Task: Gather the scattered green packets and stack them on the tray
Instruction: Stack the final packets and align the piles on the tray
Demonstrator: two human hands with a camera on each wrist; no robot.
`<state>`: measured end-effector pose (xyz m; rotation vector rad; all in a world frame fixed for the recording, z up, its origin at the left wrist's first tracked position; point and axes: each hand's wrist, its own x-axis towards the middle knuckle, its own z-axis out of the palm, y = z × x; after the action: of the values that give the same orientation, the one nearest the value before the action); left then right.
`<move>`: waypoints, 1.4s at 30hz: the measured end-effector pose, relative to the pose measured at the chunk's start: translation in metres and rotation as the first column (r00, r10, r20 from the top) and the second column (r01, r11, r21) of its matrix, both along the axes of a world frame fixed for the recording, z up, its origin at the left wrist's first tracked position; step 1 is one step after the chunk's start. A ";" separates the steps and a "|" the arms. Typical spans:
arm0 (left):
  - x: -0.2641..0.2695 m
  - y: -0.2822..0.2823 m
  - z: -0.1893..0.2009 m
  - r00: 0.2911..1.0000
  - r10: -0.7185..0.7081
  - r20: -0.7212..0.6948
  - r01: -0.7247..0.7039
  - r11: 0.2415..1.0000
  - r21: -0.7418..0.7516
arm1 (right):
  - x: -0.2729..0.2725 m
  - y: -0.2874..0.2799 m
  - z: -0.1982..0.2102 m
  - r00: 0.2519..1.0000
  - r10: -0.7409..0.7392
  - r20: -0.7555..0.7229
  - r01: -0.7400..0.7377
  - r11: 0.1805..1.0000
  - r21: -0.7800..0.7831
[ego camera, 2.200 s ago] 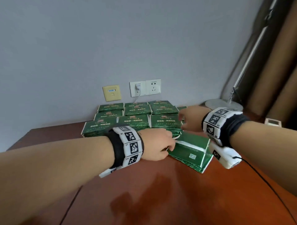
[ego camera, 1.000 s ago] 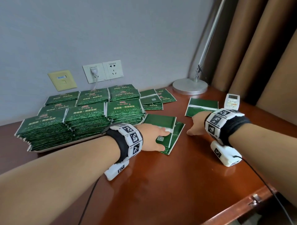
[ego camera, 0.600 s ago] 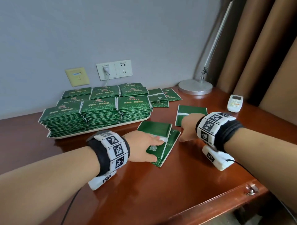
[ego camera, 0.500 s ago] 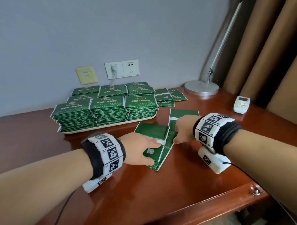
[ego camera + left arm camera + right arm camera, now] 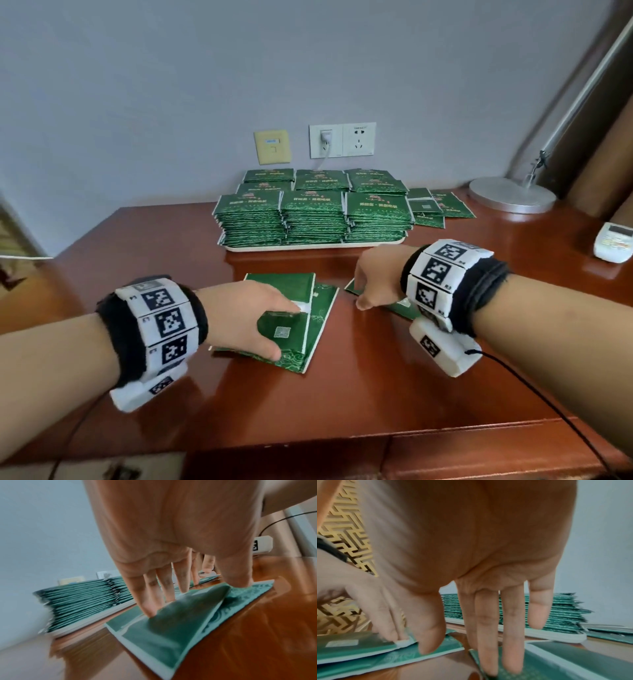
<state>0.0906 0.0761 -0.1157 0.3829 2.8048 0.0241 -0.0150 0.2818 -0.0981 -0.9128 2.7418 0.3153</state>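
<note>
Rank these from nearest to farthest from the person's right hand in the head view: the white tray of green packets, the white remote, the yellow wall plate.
From the right hand:
1. White tray stacked with green packets, just beyond the hand, toward the wall.
2. White remote, far to the hand's right on the wooden table.
3. Yellow wall plate, up on the wall behind the tray.

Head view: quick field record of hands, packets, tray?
left hand: straight fingers pressing the small pile of packets on the desk
right hand: fingers flat on a single packet
tray: holds tall packet stacks
loose packets: right of tray
remote: far right
</note>
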 end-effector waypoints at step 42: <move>-0.074 -0.028 0.007 0.947 0.247 -0.205 -0.227 0.967 0.119 | -0.040 -0.012 0.010 0.974 -0.186 0.132 0.194 0.980 -0.048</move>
<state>0.0167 0.0480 -0.1089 0.0679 3.0603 0.1781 -0.0550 0.2700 -0.0878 -0.6521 2.7062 0.1349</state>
